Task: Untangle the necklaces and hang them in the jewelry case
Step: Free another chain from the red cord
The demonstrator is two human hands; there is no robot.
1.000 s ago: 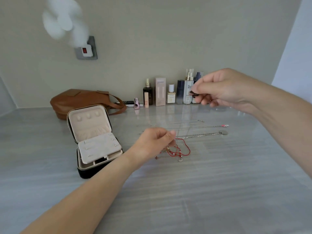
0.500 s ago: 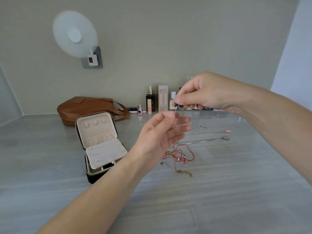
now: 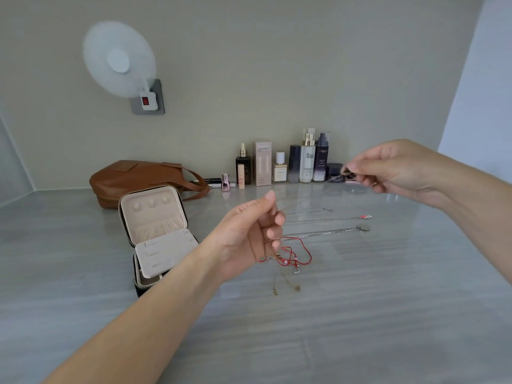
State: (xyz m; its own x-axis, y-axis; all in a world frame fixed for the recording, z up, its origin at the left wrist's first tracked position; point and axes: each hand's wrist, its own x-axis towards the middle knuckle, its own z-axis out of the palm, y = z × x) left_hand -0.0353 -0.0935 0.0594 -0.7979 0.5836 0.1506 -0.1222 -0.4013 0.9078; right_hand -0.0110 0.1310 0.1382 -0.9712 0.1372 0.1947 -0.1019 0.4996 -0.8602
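Observation:
My right hand is raised at the right and pinches the dark end of a very thin chain at its fingertips. My left hand is held above the table's middle with fingers curled round the same fine chain, which is hard to see between the hands. Below it lies a tangle of red cord and gold chains. Three silver necklaces lie straightened out behind the tangle. The open jewelry case with a cream lining stands to the left of my left hand.
A brown leather bag lies behind the case. A row of cosmetic bottles and boxes lines the back wall. A white fan hangs plugged into a wall socket. The grey tabletop stretches toward me.
My right hand has swung out to the right and away from my left hand. My left hand has curled its fingers and lowered slightly, stretching the fine chain between them.

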